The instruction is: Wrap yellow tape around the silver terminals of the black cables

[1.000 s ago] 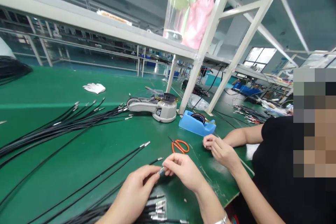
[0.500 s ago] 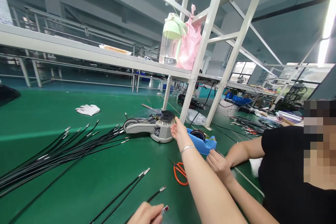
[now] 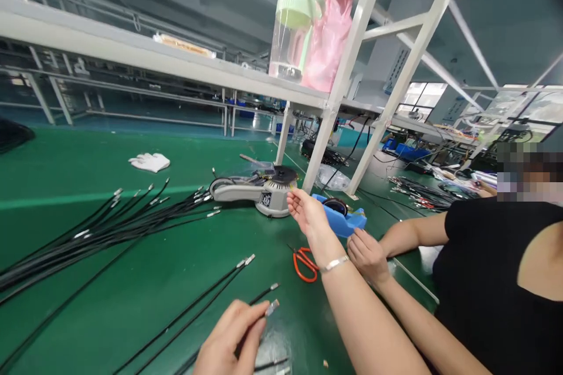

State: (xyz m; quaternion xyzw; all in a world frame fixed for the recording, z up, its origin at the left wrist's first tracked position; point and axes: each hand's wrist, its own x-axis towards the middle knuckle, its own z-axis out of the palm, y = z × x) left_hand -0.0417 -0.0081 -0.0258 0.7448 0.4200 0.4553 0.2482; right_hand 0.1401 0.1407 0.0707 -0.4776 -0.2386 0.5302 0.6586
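Hands well apart: left hand pinching a light, springy cable just behind its metal tip; right hand open, empty, beside the tape dispenser.

This is a factory workshop, a long cable-assembly floor. A green surface runs under a white steel rack, and more benches stretch away past windows. Black cables with metal tips lie in bunches, near an electric tape dispenser, a blue tape holder and orange scissors. More cable piles lie further down, and a co-worker is at the same surface.
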